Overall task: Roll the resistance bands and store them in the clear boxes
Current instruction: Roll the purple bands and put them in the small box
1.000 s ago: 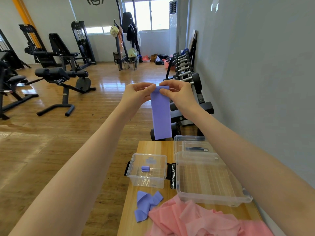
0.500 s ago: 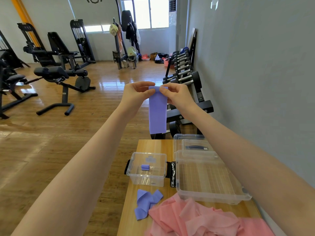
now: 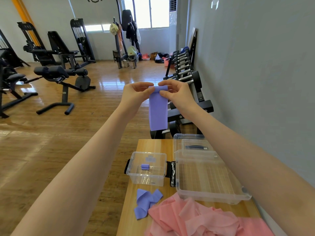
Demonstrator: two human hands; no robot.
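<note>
**Now you hold the purple band up high**

Up in the air, your left hand (image 3: pixel 136 94) and your right hand (image 3: pixel 177 94) pinch the top of a purple band (image 3: pixel 157 111). Its top edge is curled over between your fingers, and the rest hangs down flat, above the far end of the desk (image 3: pixel 150 144). Down below, the small clear box (image 3: pixel 147 167) has one rolled purple band (image 3: pixel 145 166) inside. Beside it sits the big clear box (image 3: pixel 206 178). A loose purple band (image 3: pixel 146 202) and pink bands (image 3: pixel 201 218) lie near you.

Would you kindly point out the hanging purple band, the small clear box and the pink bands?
hanging purple band (image 3: pixel 157 113): head view, mid strip.
small clear box (image 3: pixel 147 180): head view, front wall.
pink bands (image 3: pixel 204 220): head view, middle of pile.
</note>
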